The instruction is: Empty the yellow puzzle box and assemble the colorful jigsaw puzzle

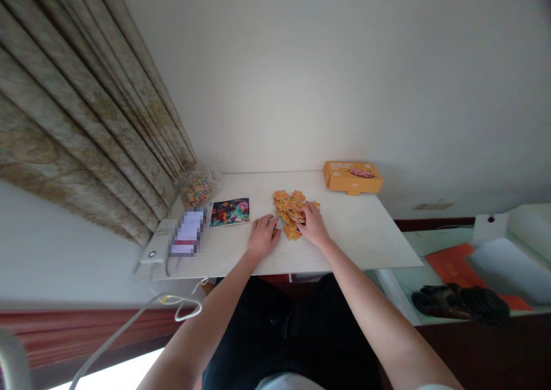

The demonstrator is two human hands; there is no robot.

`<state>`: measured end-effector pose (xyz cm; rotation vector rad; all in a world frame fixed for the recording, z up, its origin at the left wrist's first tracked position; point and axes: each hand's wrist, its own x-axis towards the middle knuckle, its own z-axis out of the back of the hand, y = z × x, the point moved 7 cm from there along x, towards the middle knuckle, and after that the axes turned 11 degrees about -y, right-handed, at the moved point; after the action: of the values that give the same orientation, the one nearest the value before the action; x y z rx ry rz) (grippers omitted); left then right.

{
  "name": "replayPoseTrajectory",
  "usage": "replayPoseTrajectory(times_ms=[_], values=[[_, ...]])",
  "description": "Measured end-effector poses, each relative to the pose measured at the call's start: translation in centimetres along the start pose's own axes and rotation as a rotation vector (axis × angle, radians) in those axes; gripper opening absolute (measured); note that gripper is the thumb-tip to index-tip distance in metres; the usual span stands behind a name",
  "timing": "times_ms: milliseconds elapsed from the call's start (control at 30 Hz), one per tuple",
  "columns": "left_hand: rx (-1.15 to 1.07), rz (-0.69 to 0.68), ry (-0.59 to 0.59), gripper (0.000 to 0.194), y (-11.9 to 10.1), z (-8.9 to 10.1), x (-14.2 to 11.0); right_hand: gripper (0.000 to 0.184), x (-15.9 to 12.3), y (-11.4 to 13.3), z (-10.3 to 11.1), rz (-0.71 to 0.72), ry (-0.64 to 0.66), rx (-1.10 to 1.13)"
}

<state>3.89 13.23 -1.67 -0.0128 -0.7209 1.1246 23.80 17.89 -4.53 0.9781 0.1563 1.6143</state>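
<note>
The heap of orange pieces (pixel 286 204) lies mid-table on the white tabletop (pixel 364 241). At its four o'clock, the right hand (pixel 313 225) curls over the pieces; whether it pinches any, one cannot tell. At eight o'clock, the left hand (pixel 262 237) rests palm down, fingers loosely spread. The yellow-orange box (pixel 353 178) sits at two.

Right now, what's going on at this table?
A person's right hand is on a pile of orange-brown pieces; whether it grips any is hard to tell. The left hand rests on the white table beside the pile. A colourful picture card lies to the left, and an orange box sits at the back right.
</note>
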Motion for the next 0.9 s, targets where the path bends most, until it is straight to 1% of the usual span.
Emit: replayPoseTrajectory(times_ms=[67, 200, 267, 400, 467, 567, 633, 733, 800, 867, 900], values=[[-0.012, -0.042, 0.017, 0.035, -0.4, -0.2, -0.1, 0.040, 0.9, 0.2, -0.4, 0.014, 0.062, -0.024], [-0.035, -0.011, -0.003, 0.034, 0.1, -0.3, 0.1, 0.055, 2.3, 0.9, -0.9, 0.044, 0.153, -0.085], [-0.037, -0.001, -0.010, 0.033, 0.3, -0.3, 0.2, 0.058, 3.0, 1.1, -1.1, 0.046, 0.177, -0.119], [-0.051, 0.005, -0.005, 0.033, 0.4, -0.5, 0.2, 0.045, 4.6, 0.7, -1.3, 0.027, 0.199, -0.168], [-0.064, 0.018, -0.010, 0.032, 0.5, -0.5, 0.2, 0.039, 5.5, 0.5, -1.2, 0.027, 0.199, -0.152], [-0.068, 0.041, -0.018, 0.029, 0.8, -0.6, 0.2, 0.036, 6.5, 0.0, -0.9, 0.004, 0.178, -0.087], [-0.067, 0.052, -0.019, 0.028, 0.9, -0.7, 0.2, 0.035, 6.9, -0.6, -0.4, -0.058, 0.141, -0.034], [-0.089, 0.072, -0.024, 0.028, 1.1, -0.6, 0.3, 0.030, 7.2, -1.8, 0.8, -0.212, 0.030, 0.089], [-0.119, 0.090, -0.037, 0.027, 1.3, -0.4, 0.3, 0.028, 7.0, -2.5, 1.8, -0.343, -0.056, 0.218], [-0.173, 0.109, -0.060, 0.026, 1.6, -0.1, 0.4, 0.034, 6.4, -3.0, 2.4, -0.508, -0.106, 0.403], [-0.211, 0.123, -0.080, 0.025, 1.7, 0.1, 0.5, 0.038, 5.8, -3.0, 2.4, -0.598, -0.107, 0.510]])
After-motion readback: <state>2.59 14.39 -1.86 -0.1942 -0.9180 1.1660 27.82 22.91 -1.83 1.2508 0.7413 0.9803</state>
